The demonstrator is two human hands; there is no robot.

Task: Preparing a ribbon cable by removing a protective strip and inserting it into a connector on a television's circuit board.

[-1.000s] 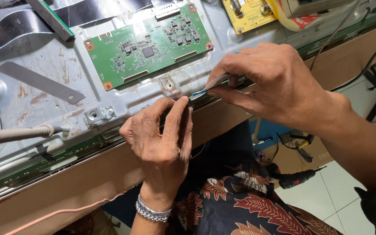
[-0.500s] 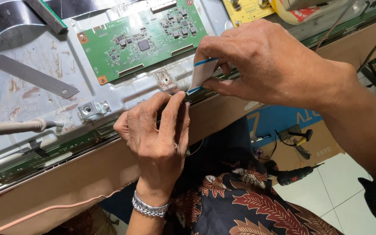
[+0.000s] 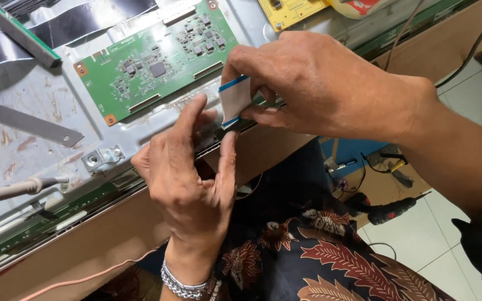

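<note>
A grey metal panel carries a green circuit board at the far side. At its near edge, the right hand pinches a white ribbon cable by its blue-tipped end. The left hand, fingers pressed together, steadies the edge below. The cable looks light, thin, floppy and easily creased; best held flat near the tip.

Circuit board: green, grey chips, orange corner pads. Second board: yellow. Flat ribbon cable: white, blue end strip. Metal back panel: grey, rust-brown blotches. Bracelet: silver. Garment: dark, red-brown leaf pattern with cream outlines. Floor tiles: white. Screwdriver: black, red trim.
</note>
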